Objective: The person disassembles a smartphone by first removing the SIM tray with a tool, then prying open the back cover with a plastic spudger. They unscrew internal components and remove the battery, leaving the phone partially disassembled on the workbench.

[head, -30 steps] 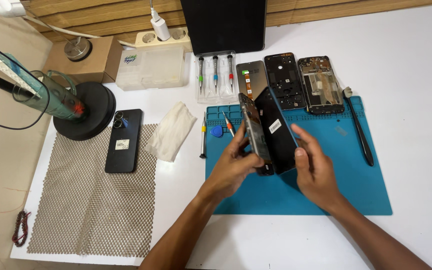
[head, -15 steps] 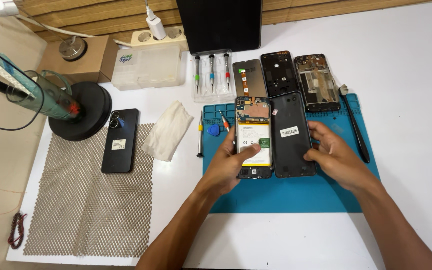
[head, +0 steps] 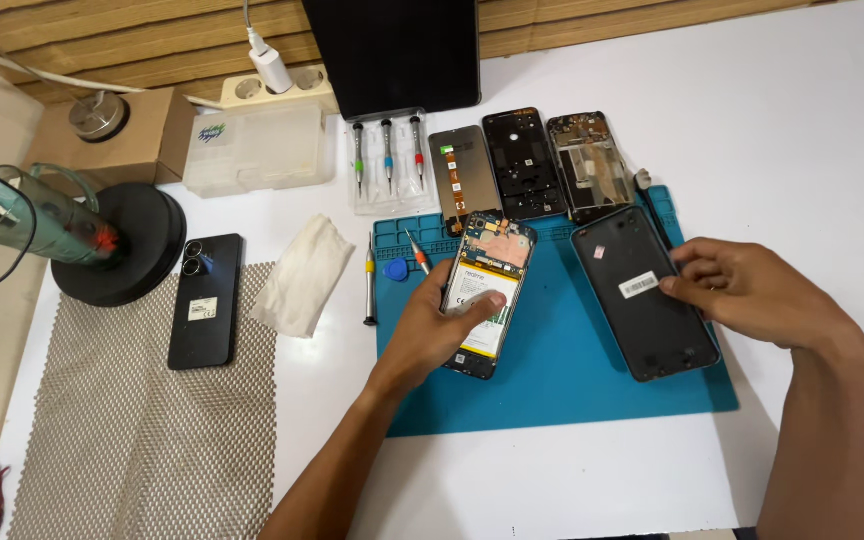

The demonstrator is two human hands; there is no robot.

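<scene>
From the head camera, looking down: the left hand lies on the opened phone body with its white battery and copper-coloured top exposed, thumb across the battery and fingers curled round the left edge, holding it flat. That phone sits on the blue rectangular silicone work mat, in its upper-left part, tilted a little.

Over to the right hand: fingers bent and close together, fingertips touching the right edge of the black plastic back cover with a small white sticker. The cover lies inner side up on the mat's right half, well apart from the opened phone. Whether the fingers grip the cover or only press on it, I cannot tell.

Along the mat's top edge lie three more flat parts side by side: a grey display panel with an orange flex strip, a black mid-frame and a bare phone frame with circuitry. A slim silver screwdriver rests just left of the mat, a blue round pick on its corner.

Further left, a folded white cloth, then a black phone lying face down on a beige mesh mat. A clear case of three screwdrivers sits above the mat.
</scene>
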